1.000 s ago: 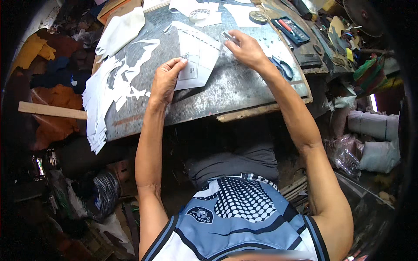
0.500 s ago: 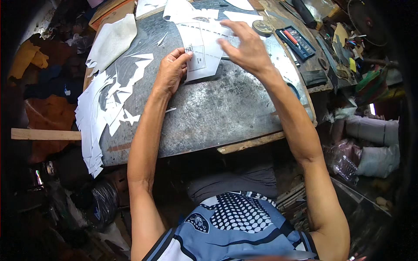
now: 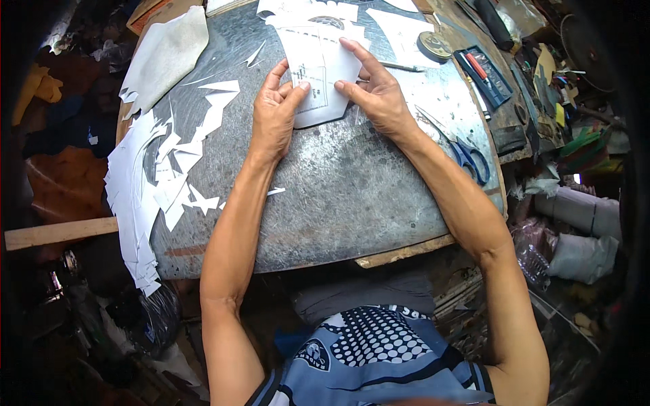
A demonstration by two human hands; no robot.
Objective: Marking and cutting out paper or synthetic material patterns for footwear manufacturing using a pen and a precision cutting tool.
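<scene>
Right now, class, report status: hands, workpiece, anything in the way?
Left hand pinching printed white paper at left edge. Right hand at its right edge, grip unclear. Blue-handled scissors beside right forearm, not blocking.

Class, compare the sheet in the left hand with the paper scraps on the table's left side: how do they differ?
The sheet is held in the left hand, the right hand at its edge; the scraps lie on the table. The sheet is broad; the scraps are mostly narrow and jagged. The sheet bears printed lines; the scraps look mostly blank. Both are white.
</scene>
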